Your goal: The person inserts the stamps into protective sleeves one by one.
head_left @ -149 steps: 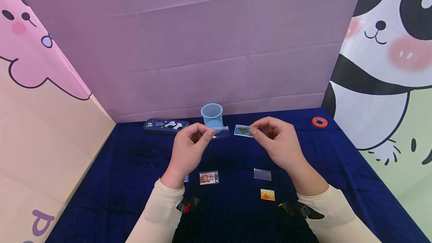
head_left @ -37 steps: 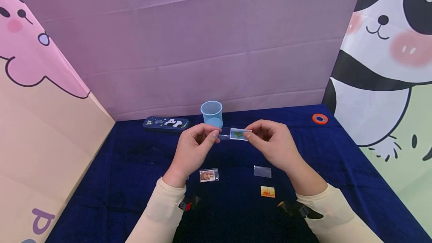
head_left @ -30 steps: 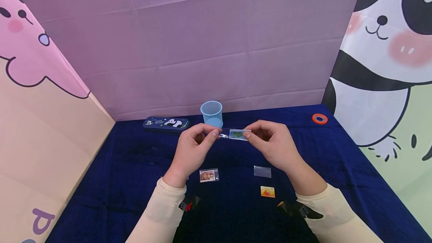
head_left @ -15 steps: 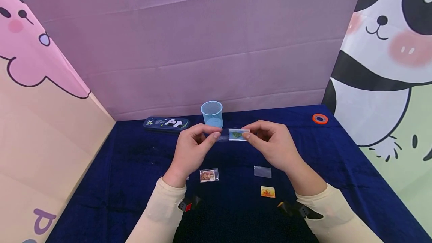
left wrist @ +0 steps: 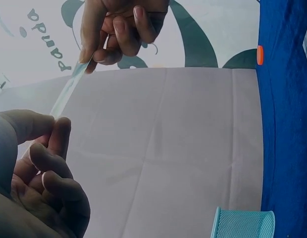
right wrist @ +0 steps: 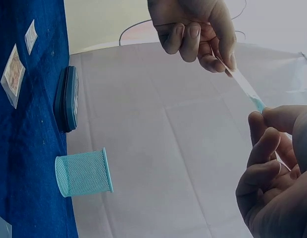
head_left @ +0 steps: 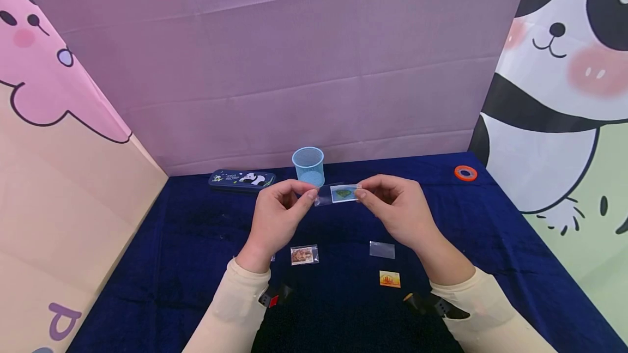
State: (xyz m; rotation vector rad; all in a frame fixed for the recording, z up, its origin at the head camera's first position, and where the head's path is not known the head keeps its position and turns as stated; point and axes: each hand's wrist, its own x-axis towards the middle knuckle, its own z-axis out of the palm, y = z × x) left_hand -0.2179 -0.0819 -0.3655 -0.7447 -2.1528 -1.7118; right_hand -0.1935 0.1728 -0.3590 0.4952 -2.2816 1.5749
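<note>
At centre, the raised left hand (head_left: 281,211) pinched a clear plastic sleeve (head_left: 323,195), the right hand (head_left: 399,208) a rectangular blue card (head_left: 342,194).

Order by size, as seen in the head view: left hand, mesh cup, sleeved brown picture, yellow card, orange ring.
Left hand
Mesh cup
Sleeved brown picture
Yellow card and orange ring: too alike to rank

Far: creased mauve fabric backdrop (head_left: 275,70). Left: cream hanging (head_left: 59,206), pink cartoon figure (head_left: 54,80) at top. Right: panda-print hanging (head_left: 544,173), pale green lower down. Bench (head_left: 162,266) between, dark blue cloth cover, meets backdrop. Light soft, even.
</note>
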